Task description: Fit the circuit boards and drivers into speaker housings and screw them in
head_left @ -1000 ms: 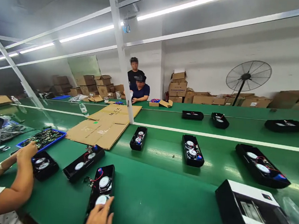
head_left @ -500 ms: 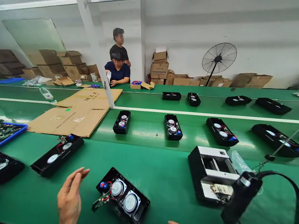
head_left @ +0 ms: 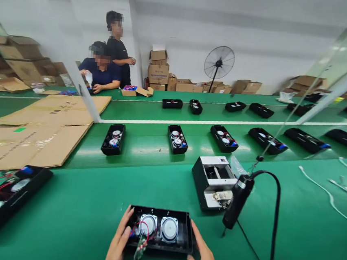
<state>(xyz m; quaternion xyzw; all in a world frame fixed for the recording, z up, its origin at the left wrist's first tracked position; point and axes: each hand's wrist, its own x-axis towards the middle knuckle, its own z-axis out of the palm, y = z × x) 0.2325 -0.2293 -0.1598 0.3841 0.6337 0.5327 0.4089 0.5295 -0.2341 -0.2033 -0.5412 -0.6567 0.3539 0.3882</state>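
Observation:
Between my two hands is a black speaker housing (head_left: 180, 220) with two round speakers, red wires and a small circuit board (head_left: 140, 247) dangling over its near edge. My left hand (head_left: 119, 239) grips its left end, thumb toward the inside. Its right end is held by my right hand (head_left: 203, 253), fingers along the outer wall. Further right a black electric screwdriver (head_left: 238, 201) hangs tip down from a cord. Behind it stands a black-and-white boxy device (head_left: 213, 183) with an open top. Another speaker housing (head_left: 10, 200) lies at the left.
Several speaker housings (head_left: 177, 138) sit on the green conveyor (head_left: 141, 143) beyond the bench. Flattened cardboard (head_left: 34, 141) covers the left side. White cables (head_left: 324, 189) lie at the right. Two people (head_left: 106, 66) are across the line, near a standing fan (head_left: 219, 63).
Both hands have closed on the speaker housing, which is turned so its long side faces me. The view has swung to the right. The blue tray has left the picture.

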